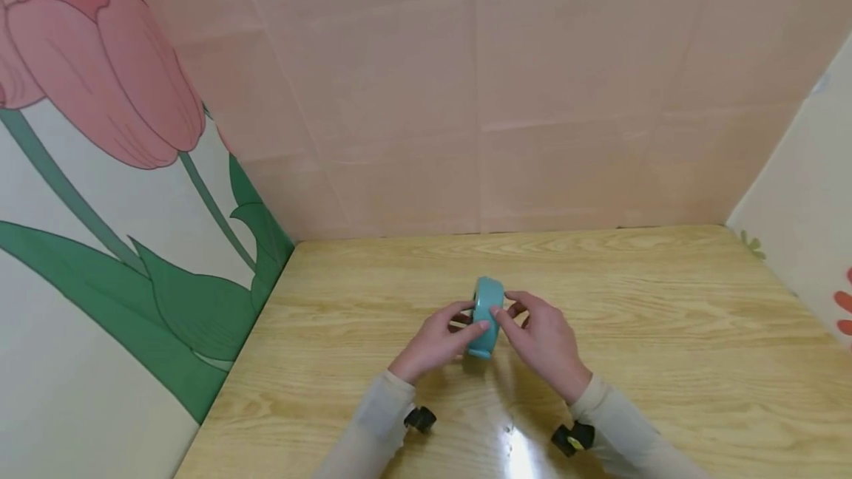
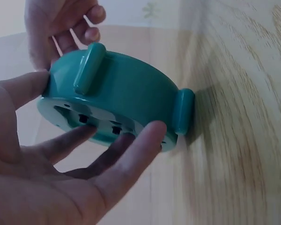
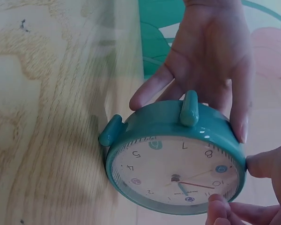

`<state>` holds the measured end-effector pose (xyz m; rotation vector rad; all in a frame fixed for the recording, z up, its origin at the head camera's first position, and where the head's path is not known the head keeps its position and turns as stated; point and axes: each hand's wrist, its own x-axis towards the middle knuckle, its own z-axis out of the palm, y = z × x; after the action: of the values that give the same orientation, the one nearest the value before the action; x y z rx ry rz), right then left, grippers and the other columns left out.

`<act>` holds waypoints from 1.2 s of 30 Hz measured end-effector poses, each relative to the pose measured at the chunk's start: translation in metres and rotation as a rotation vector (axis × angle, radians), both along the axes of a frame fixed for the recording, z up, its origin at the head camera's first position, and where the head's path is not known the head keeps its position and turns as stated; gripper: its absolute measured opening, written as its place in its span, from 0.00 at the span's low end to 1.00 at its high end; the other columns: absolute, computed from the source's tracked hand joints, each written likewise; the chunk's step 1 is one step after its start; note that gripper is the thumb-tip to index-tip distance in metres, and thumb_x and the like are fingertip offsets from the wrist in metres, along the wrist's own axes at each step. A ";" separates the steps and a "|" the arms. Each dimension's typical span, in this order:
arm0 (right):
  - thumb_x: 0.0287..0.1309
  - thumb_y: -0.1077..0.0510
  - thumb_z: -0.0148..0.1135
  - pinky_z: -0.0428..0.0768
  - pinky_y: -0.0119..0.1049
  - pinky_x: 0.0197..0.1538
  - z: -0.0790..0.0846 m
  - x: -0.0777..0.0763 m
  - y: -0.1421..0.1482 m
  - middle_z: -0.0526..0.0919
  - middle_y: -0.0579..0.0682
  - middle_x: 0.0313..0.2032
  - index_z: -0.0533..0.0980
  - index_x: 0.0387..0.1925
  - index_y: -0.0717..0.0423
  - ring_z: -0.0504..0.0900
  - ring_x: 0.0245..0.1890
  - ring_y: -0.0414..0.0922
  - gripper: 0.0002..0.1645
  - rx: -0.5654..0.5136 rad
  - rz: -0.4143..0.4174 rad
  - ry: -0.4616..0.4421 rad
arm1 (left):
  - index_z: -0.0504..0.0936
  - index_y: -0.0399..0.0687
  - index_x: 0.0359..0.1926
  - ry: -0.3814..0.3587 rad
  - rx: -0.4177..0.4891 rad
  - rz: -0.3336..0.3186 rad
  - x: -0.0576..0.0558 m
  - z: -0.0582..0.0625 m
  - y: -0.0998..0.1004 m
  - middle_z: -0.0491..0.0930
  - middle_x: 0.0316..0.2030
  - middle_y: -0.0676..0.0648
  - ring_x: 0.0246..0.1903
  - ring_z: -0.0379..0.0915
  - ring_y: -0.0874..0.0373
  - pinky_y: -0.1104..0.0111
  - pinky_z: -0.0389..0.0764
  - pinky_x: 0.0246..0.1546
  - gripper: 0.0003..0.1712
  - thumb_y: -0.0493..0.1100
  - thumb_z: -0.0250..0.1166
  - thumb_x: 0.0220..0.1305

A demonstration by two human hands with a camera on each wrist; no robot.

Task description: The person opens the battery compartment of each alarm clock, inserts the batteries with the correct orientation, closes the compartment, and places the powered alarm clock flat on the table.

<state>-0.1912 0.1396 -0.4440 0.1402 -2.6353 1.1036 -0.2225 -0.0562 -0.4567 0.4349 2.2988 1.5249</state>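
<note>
A round teal alarm clock is tilted on its edge above the wooden table, with one of its stubby feet close to the tabletop. My left hand holds it from the left, the thumb on the rim and other fingers against its back, where small dark knobs show in the left wrist view. From the other side my right hand pinches the rim, thumb on the edge and fingertips at the face. The right wrist view shows the white dial with numbers and hands, upside down.
The light wood-grain table runs back to a creased pink sheet. A panel with a large tulip print borders the left side, and a white panel borders the right. Black wrist devices sit at the sleeves.
</note>
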 end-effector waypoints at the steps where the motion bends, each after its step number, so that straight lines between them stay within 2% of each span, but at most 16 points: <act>1: 0.67 0.40 0.62 0.73 0.32 0.17 0.000 0.000 0.000 0.85 0.51 0.36 0.78 0.58 0.61 0.74 0.21 0.39 0.32 -0.002 -0.002 -0.014 | 0.70 0.58 0.70 -0.007 0.004 -0.005 -0.001 0.000 -0.001 0.76 0.59 0.45 0.54 0.76 0.51 0.58 0.88 0.45 0.36 0.66 0.61 0.67; 7: 0.64 0.32 0.59 0.76 0.34 0.24 0.000 -0.005 0.003 0.84 0.56 0.43 0.74 0.63 0.62 0.76 0.25 0.42 0.42 -0.027 0.002 -0.116 | 0.68 0.58 0.72 -0.049 0.037 -0.045 -0.004 -0.003 -0.007 0.73 0.62 0.44 0.56 0.74 0.50 0.58 0.87 0.49 0.35 0.64 0.59 0.70; 10: 0.61 0.27 0.58 0.79 0.36 0.29 -0.003 -0.007 0.005 0.83 0.58 0.47 0.71 0.65 0.61 0.80 0.31 0.45 0.48 -0.033 0.002 -0.163 | 0.67 0.56 0.72 -0.057 0.060 -0.072 -0.005 -0.005 -0.010 0.72 0.63 0.44 0.58 0.73 0.50 0.57 0.86 0.51 0.34 0.63 0.57 0.72; 13: 0.59 0.23 0.56 0.84 0.43 0.38 -0.006 -0.010 0.006 0.80 0.61 0.53 0.67 0.68 0.61 0.82 0.42 0.53 0.53 -0.048 0.017 -0.214 | 0.65 0.57 0.73 -0.059 0.068 -0.097 -0.005 -0.006 -0.012 0.71 0.63 0.44 0.58 0.72 0.50 0.55 0.85 0.53 0.33 0.63 0.55 0.73; 18: 0.58 0.19 0.50 0.83 0.60 0.52 -0.012 -0.014 0.008 0.71 0.69 0.63 0.56 0.74 0.61 0.75 0.59 0.65 0.62 -0.094 0.060 -0.326 | 0.62 0.62 0.74 -0.070 0.080 -0.119 -0.005 -0.010 -0.014 0.72 0.61 0.45 0.56 0.73 0.52 0.53 0.83 0.56 0.32 0.63 0.51 0.75; 21: 0.61 0.20 0.45 0.83 0.56 0.51 -0.018 -0.019 0.010 0.69 0.70 0.65 0.50 0.77 0.59 0.80 0.52 0.62 0.60 -0.185 0.094 -0.408 | 0.61 0.62 0.75 -0.073 0.099 -0.131 -0.006 -0.012 -0.015 0.71 0.62 0.44 0.57 0.74 0.52 0.53 0.83 0.56 0.33 0.63 0.51 0.75; 23: 0.65 0.22 0.42 0.85 0.49 0.41 -0.024 -0.023 0.011 0.70 0.69 0.65 0.50 0.77 0.57 0.83 0.44 0.57 0.56 -0.281 0.114 -0.459 | 0.61 0.63 0.75 -0.069 0.112 -0.135 -0.007 -0.013 -0.015 0.71 0.62 0.43 0.57 0.74 0.51 0.53 0.83 0.56 0.32 0.62 0.51 0.75; 25: 0.71 0.27 0.39 0.82 0.41 0.31 -0.029 -0.028 0.013 0.71 0.67 0.64 0.50 0.77 0.56 0.83 0.35 0.52 0.49 -0.396 0.130 -0.508 | 0.59 0.65 0.76 -0.070 0.126 -0.141 -0.008 -0.013 -0.016 0.71 0.62 0.42 0.56 0.74 0.51 0.53 0.83 0.56 0.32 0.62 0.50 0.76; 28: 0.76 0.38 0.42 0.77 0.37 0.22 -0.035 -0.033 0.014 0.76 0.66 0.58 0.54 0.75 0.56 0.83 0.31 0.52 0.38 -0.518 0.139 -0.548 | 0.56 0.70 0.77 -0.066 0.148 -0.140 -0.008 -0.012 -0.017 0.71 0.61 0.39 0.55 0.75 0.50 0.52 0.84 0.55 0.31 0.59 0.50 0.77; 30: 0.76 0.45 0.46 0.76 0.36 0.22 -0.037 -0.035 0.015 0.79 0.66 0.54 0.56 0.74 0.58 0.83 0.30 0.51 0.35 -0.554 0.149 -0.556 | 0.53 0.72 0.78 -0.061 0.154 -0.142 -0.008 -0.011 -0.018 0.70 0.62 0.37 0.55 0.75 0.49 0.51 0.83 0.55 0.31 0.57 0.49 0.78; 33: 0.74 0.49 0.51 0.77 0.36 0.22 -0.039 -0.036 0.017 0.81 0.65 0.50 0.58 0.73 0.59 0.83 0.29 0.50 0.34 -0.557 0.150 -0.540 | 0.51 0.74 0.78 -0.033 0.142 -0.136 -0.008 -0.010 -0.020 0.64 0.69 0.37 0.58 0.73 0.45 0.50 0.83 0.56 0.31 0.56 0.47 0.79; 36: 0.74 0.48 0.53 0.77 0.37 0.22 -0.040 -0.036 0.019 0.80 0.66 0.53 0.59 0.72 0.60 0.82 0.30 0.50 0.34 -0.548 0.138 -0.521 | 0.47 0.79 0.77 0.034 0.082 -0.127 -0.007 -0.010 -0.021 0.55 0.76 0.44 0.66 0.66 0.43 0.49 0.77 0.62 0.30 0.57 0.43 0.80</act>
<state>-0.2270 0.1586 -0.4844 -0.0958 -2.6332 2.1026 -0.2299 -0.0771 -0.4662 0.6215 2.1940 1.5643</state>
